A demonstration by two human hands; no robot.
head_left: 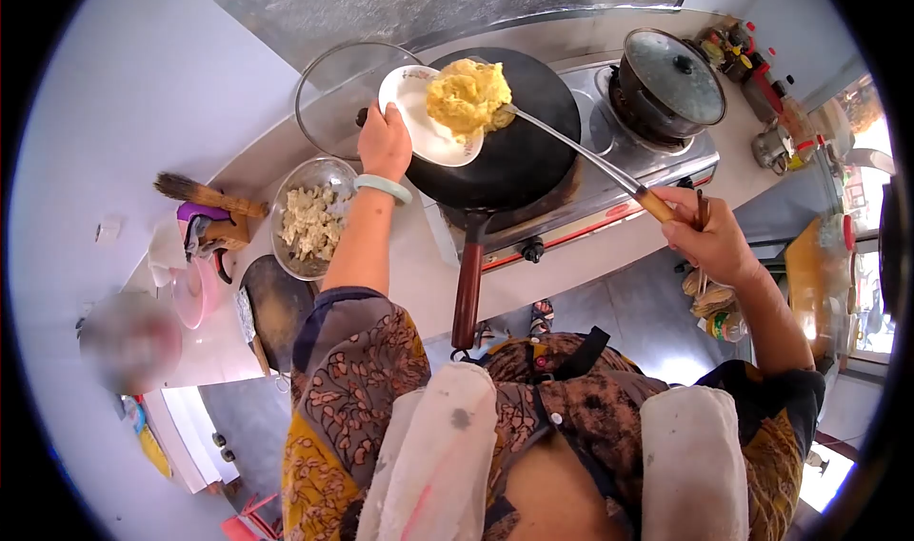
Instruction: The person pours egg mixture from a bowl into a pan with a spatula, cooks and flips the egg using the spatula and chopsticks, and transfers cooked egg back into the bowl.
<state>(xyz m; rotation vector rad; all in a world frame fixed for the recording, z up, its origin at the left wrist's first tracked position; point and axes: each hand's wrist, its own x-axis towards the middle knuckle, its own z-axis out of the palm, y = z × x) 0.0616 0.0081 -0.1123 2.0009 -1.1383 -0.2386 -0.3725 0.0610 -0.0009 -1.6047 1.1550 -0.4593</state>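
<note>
Over a black wok (552, 112) on the stove, my left hand (386, 143) grips the rim of a white bowl (407, 93). The bowl is tilted and partly filled with yellow scrambled egg (466, 95). From the right, my right hand (709, 236) is closed around the wooden handle of a long metal spatula (590, 155). Its head meets the egg at the bowl's right side and is mostly hidden there. A thin brown stick, perhaps chopsticks (703, 210), also shows between the fingers of that hand. The wok's brown handle (467, 293) points toward my body.
A lidded pot (674, 79) sits on the right burner. Left of the wok, a glass lid (328, 93) leans behind a bowl of pale food pieces (312, 222). A brush (205, 193), a knife block (228, 231) and a round board (276, 303) stand farther left. Bottles (762, 65) line the right corner.
</note>
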